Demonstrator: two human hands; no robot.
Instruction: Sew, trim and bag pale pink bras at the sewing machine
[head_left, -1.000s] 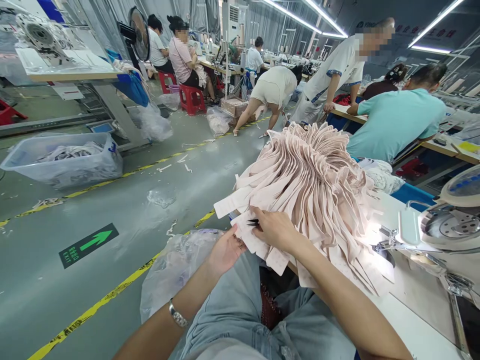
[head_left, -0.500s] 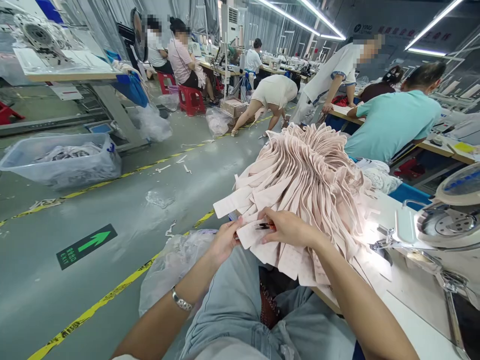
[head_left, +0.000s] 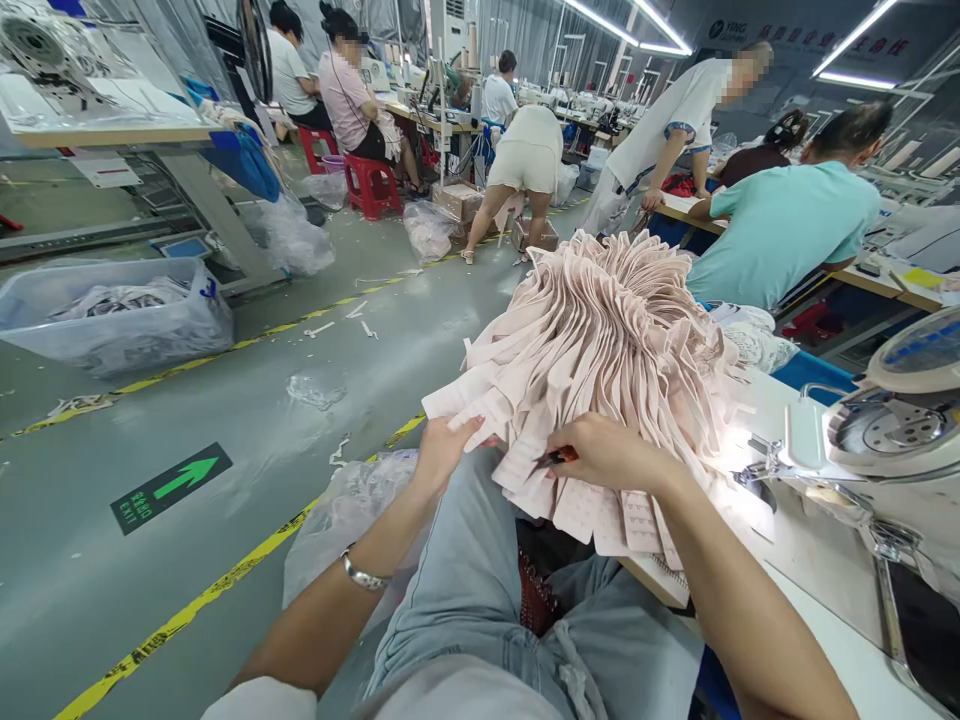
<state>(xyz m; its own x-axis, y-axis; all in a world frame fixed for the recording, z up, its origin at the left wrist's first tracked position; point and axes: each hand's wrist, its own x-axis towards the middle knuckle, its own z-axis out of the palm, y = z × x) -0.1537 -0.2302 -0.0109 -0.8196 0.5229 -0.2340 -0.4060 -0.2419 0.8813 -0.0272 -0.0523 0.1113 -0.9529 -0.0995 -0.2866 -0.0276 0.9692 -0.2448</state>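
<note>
A thick bundle of pale pink fabric pieces point(head_left: 592, 340) lies fanned out on the table edge over my lap. Their flat ends, some with rows of small marks like hook-and-eye tape, hang towards me. At the bundle's left side my left hand point(head_left: 444, 455) pinches one fabric end point(head_left: 484, 408) between thumb and fingers. My right hand point(head_left: 607, 452) is closed around small thread snips point(head_left: 556, 457) with dark blades and an orange part. The blades point left, close over the front fabric ends; whether they touch is unclear.
A sewing machine point(head_left: 892, 430) stands at right on the white table point(head_left: 817, 600). Beside my left leg is a clear plastic bag point(head_left: 341, 530). A plastic tub point(head_left: 120, 320) sits on the floor at left. A person in teal point(head_left: 787, 230) sits ahead right; others work behind.
My left hand has shifted from the front tab to a fabric end further up and left. The snips in my right hand have moved slightly right. The bending person has turned.
</note>
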